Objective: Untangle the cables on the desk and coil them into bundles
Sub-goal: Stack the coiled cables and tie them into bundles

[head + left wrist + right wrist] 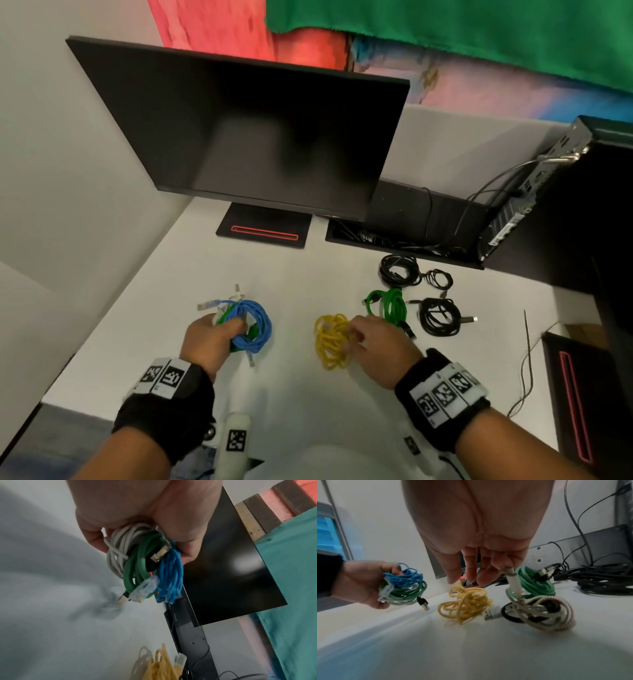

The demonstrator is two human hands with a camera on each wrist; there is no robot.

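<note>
Looking down from the head view, the left hand [214, 337] grips a mixed bundle in which the blue cable [255, 325] is plainest, held just above the white desk [298, 274]. The right hand [378, 346] hovers with fingers pointing down at the yellow cable [330, 337], which lies in a loose heap on the desk between the two hands. Just right of that hand sits a coiled green cable [390, 305], and beyond it two black cable coils [438, 317]. A dark monitor [260, 137] stands at the back.

In the left wrist view, the left hand's fingers [188, 545] curl round three coils pressed together: a white cable [116, 555], a darker green cable [135, 566] and the blue one, with clear plugs dangling below.

In the right wrist view, the right hand's fingers [471, 568] hang straight and slightly spread, their tips just above the yellow heap; whether they touch it I cannot tell. A plug end of a white braided cable [539, 609] rises against one finger of this hand, while its coil rests on the desk in front of the lying green coil.
</note>
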